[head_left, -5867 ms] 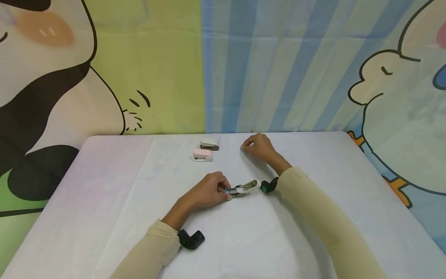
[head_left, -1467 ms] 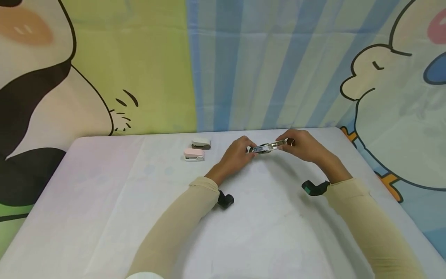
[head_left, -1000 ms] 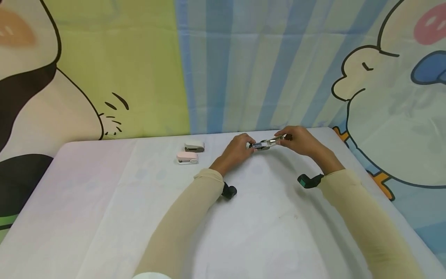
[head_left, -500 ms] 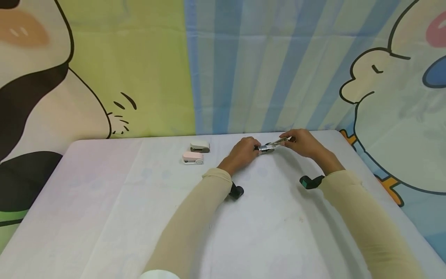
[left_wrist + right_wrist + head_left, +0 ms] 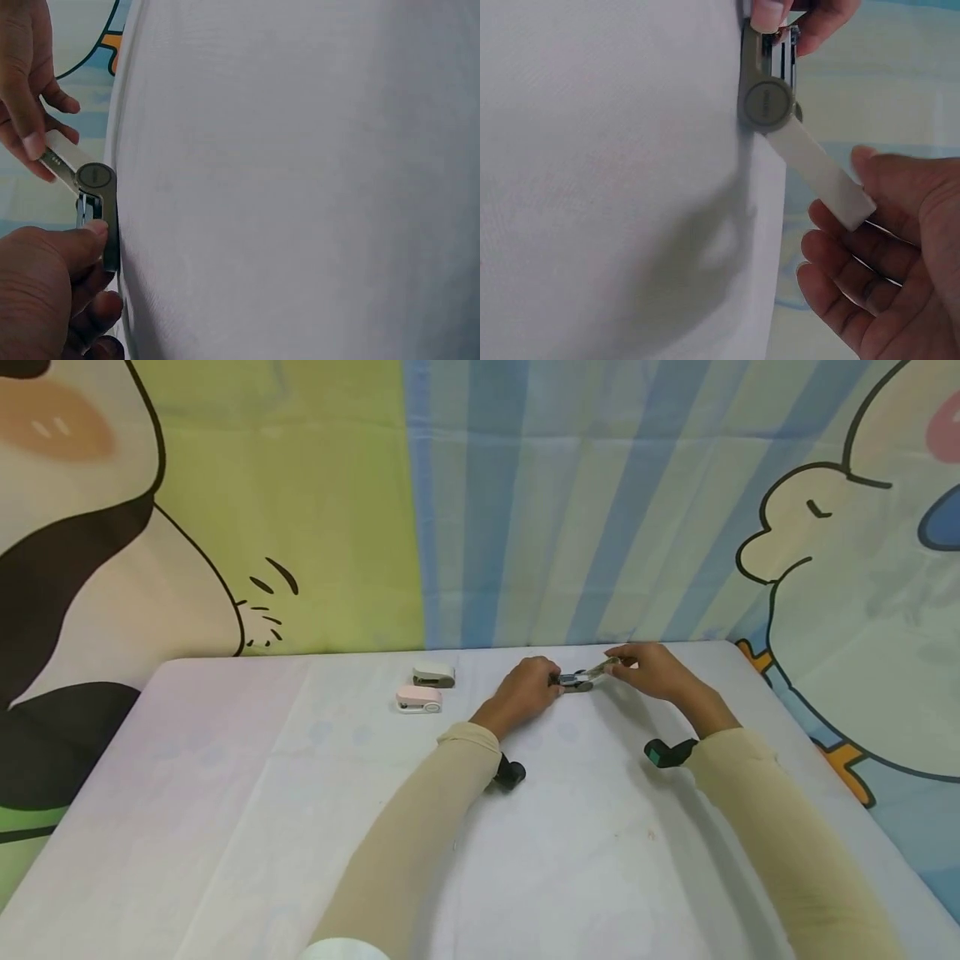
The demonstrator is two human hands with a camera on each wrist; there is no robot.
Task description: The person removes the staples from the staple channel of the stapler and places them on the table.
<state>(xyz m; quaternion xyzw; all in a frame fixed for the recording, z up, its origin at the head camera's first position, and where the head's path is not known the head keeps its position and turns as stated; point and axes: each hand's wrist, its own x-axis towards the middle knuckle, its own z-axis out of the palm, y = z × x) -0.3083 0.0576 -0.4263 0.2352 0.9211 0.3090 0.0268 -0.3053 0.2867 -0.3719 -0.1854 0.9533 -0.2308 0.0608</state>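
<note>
A stapler [image 5: 577, 682] with a grey base and a white lid is held unfolded near the table's back edge. My left hand [image 5: 525, 692] grips its base end, with the thumb on the metal staple channel in the left wrist view. The white lid [image 5: 817, 174] angles away from the round grey hinge [image 5: 767, 103], swung far back. My right hand [image 5: 651, 673] pinches the lid's free end between thumb and fingers. Whether staples lie in the channel is too small to tell.
Left of my hands, a grey-white stapler [image 5: 433, 675] stands behind a pink stapler [image 5: 419, 699] on the white-covered table [image 5: 247, 827]. A cartoon-printed cloth [image 5: 337, 527] hangs just behind the table. Black wrist cameras [image 5: 510, 772] jut from both sleeves.
Since the earliest frame, my left hand has carried the stapler toward the back right. My right hand, then apart from it, now holds its lid. During the last second both hands shift only slightly.
</note>
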